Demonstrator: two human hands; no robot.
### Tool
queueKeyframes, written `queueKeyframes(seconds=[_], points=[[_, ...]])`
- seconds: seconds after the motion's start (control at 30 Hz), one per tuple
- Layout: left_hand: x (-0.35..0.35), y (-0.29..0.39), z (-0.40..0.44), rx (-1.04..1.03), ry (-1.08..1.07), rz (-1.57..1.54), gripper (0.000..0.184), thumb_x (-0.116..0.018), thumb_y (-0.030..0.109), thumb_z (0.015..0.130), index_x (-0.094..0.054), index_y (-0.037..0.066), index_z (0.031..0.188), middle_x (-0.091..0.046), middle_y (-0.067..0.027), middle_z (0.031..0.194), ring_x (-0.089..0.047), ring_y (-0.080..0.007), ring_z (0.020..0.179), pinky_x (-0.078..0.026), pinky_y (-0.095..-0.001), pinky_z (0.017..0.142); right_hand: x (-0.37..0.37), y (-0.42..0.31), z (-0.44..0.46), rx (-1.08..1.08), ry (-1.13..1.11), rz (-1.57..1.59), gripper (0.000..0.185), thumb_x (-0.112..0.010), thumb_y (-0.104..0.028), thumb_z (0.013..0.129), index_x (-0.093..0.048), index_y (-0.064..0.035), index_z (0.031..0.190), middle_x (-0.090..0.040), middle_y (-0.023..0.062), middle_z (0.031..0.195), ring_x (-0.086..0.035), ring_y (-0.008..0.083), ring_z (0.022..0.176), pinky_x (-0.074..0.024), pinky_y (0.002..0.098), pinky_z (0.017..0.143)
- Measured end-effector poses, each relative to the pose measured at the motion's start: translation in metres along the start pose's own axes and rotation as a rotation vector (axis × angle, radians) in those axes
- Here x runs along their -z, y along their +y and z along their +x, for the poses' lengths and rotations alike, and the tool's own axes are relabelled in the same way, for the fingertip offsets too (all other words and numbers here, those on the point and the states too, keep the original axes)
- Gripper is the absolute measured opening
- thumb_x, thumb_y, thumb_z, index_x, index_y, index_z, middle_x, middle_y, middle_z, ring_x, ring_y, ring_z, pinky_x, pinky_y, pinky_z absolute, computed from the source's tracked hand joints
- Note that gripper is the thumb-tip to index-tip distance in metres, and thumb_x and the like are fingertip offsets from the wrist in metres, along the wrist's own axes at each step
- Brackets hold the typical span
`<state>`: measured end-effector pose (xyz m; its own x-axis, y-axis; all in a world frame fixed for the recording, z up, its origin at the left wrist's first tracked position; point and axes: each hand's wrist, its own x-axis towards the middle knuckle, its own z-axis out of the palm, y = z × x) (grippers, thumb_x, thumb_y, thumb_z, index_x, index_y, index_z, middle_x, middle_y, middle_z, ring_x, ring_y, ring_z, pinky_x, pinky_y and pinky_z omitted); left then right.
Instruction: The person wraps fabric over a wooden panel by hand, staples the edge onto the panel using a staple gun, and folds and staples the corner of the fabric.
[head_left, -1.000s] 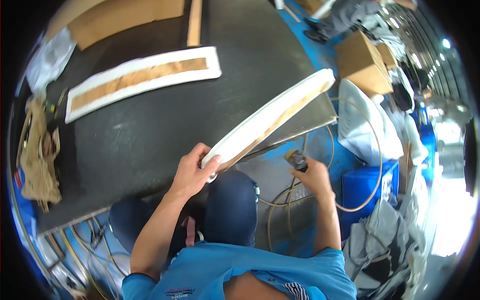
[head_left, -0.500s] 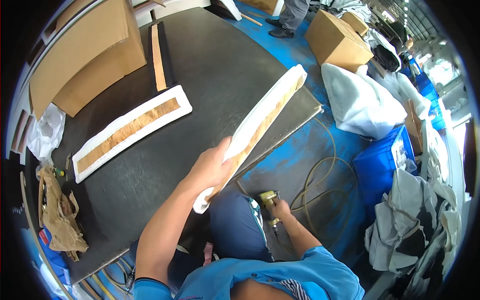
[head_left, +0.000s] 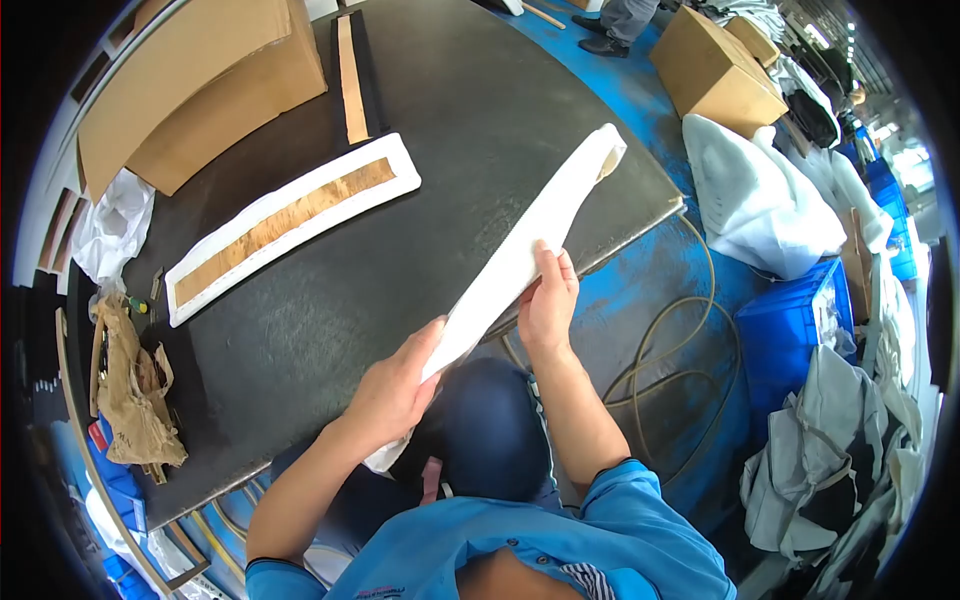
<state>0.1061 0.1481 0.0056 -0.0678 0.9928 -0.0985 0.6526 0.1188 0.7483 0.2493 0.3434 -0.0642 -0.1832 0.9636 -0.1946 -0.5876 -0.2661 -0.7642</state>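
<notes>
My left hand (head_left: 388, 398) is closed around the lower end of a white-padded wooden strip (head_left: 505, 262), held tilted over the table's near edge. My right hand (head_left: 549, 305) grips its right edge at mid-length, thumb on the white covering. The white face is turned toward me, and a fold of covering shows at the far end. A second white-padded strip (head_left: 290, 228) lies on the table with its bare wood face up. Beyond it a narrow wooden strip (head_left: 352, 85) rests on black material.
The dark table (head_left: 300, 350) carries a large cardboard box (head_left: 230, 110) and torn brown paper (head_left: 135, 390). On the floor at right are a coiled air hose (head_left: 640, 370), a blue bin (head_left: 790, 325), white bundles (head_left: 755, 205) and another carton (head_left: 715, 70). A person's legs (head_left: 625, 20) stand behind.
My right hand has let go of the green air tool, now out of sight, and taken hold of the padded strip. The strip has turned from its wood side to its white face.
</notes>
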Motion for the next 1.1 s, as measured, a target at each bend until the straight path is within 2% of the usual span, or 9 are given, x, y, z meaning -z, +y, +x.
queueKeyframes(seconds=[0.13, 0.3, 0.5, 0.6, 0.67, 0.77, 0.97, 1.03, 1.1], points=[[0.002, -0.005, 0.011, -0.124, 0.029, 0.035, 0.069, -0.065, 0.008, 0.095, -0.034, 0.001, 0.156, -0.052, -0.0268, 0.149, -0.062, -0.0465, 0.122, -0.055, -0.0489, 0.097, 0.012, 0.019, 0.002, -0.064, 0.058, -0.068, 0.012, -0.060, -0.023, 0.105, -0.067, -0.0136, 0.105, -0.066, -0.0047, 0.088, -0.061, 0.0061, 0.066, -0.0483, 0.0241, 0.054], [-0.016, -0.009, 0.103, 0.006, -0.022, -0.286, 0.064, -0.057, 0.017, 0.102, -0.032, 0.000, 0.159, -0.054, -0.0314, 0.147, -0.058, -0.0462, 0.132, -0.046, -0.0457, 0.111, 0.006, 0.021, 0.000, -0.060, 0.059, -0.066, 0.015, -0.058, -0.026, 0.106, -0.065, -0.0126, 0.110, -0.067, -0.0035, 0.089, -0.063, 0.0067, 0.071, -0.0505, 0.0252, 0.058], [-0.012, 0.008, 0.124, -0.012, -0.063, -0.102, 0.064, -0.051, 0.015, 0.103, -0.029, 0.001, 0.161, -0.055, -0.0358, 0.144, -0.056, -0.0473, 0.133, -0.044, -0.0440, 0.112, 0.015, -0.007, 0.042, -0.093, 0.034, -0.160, 0.033, -0.058, -0.036, 0.106, -0.061, -0.0057, 0.121, -0.072, 0.0058, 0.100, -0.069, 0.0140, 0.075, -0.0572, 0.0330, 0.065], [-0.015, 0.003, 0.104, -0.063, -0.059, -0.098, 0.066, -0.051, 0.012, 0.102, -0.027, 0.000, 0.162, -0.053, -0.0353, 0.147, -0.054, -0.0456, 0.137, -0.042, -0.0433, 0.115, 0.021, -0.014, 0.096, -0.035, 0.102, -0.220, 0.034, -0.062, -0.036, 0.105, -0.062, -0.0039, 0.117, -0.071, 0.0051, 0.094, -0.066, 0.0112, 0.073, -0.0542, 0.0298, 0.065], [-0.015, 0.006, 0.095, -0.063, -0.059, -0.096, 0.067, -0.051, 0.010, 0.101, -0.027, -0.001, 0.162, -0.052, -0.0336, 0.149, -0.053, -0.0437, 0.140, -0.040, -0.0425, 0.116, 0.022, 0.004, 0.122, 0.202, 0.163, -0.492, 0.029, -0.064, -0.031, 0.106, -0.063, -0.0030, 0.111, -0.069, 0.0021, 0.088, -0.062, 0.0075, 0.072, -0.0503, 0.0257, 0.064], [-0.013, 0.012, 0.103, 0.008, -0.055, -0.131, 0.067, -0.052, 0.009, 0.101, -0.028, -0.003, 0.162, -0.049, -0.0287, 0.155, -0.047, -0.0386, 0.147, -0.037, -0.0407, 0.119, 0.014, 0.006, 0.103, 0.230, 0.197, -0.233, 0.027, -0.063, -0.026, 0.106, -0.064, -0.0003, 0.099, -0.069, 0.0040, 0.078, -0.057, 0.0048, 0.066, -0.0448, 0.0255, 0.059], [-0.028, 0.015, 0.211, -0.052, -0.002, -0.266, 0.064, -0.051, 0.017, 0.105, -0.028, -0.001, 0.162, -0.047, -0.0296, 0.156, -0.047, -0.0383, 0.147, -0.036, -0.0407, 0.120, 0.013, -0.006, 0.106, 0.090, 0.121, -0.190, 0.029, -0.062, -0.029, 0.106, -0.063, -0.0028, 0.095, -0.066, 0.0036, 0.073, -0.059, 0.0088, 0.058, -0.0470, 0.0278, 0.049], [-0.023, 0.039, 0.232, 0.112, -0.069, 0.029, 0.060, -0.045, 0.018, 0.108, -0.027, -0.004, 0.161, -0.043, -0.0333, 0.157, -0.044, -0.0441, 0.146, -0.038, -0.0446, 0.119, 0.011, -0.026, 0.114, -0.005, 0.103, -0.205, 0.032, -0.063, -0.032, 0.105, -0.063, -0.0027, 0.092, -0.065, 0.0042, 0.072, -0.059, 0.0101, 0.057, -0.0476, 0.0283, 0.048], [-0.031, 0.033, 0.232, 0.016, -0.027, 0.095, 0.060, -0.044, 0.017, 0.108, -0.025, -0.003, 0.162, -0.040, -0.0327, 0.159, -0.042, -0.0447, 0.147, -0.038, -0.0462, 0.119, 0.009, -0.049, 0.139, -0.110, 0.142, -0.237, 0.041, -0.063, -0.038, 0.104, -0.062, -0.0022, 0.084, -0.064, 0.0069, 0.071, -0.061, 0.0128, 0.056, -0.0481, 0.0291, 0.048]])
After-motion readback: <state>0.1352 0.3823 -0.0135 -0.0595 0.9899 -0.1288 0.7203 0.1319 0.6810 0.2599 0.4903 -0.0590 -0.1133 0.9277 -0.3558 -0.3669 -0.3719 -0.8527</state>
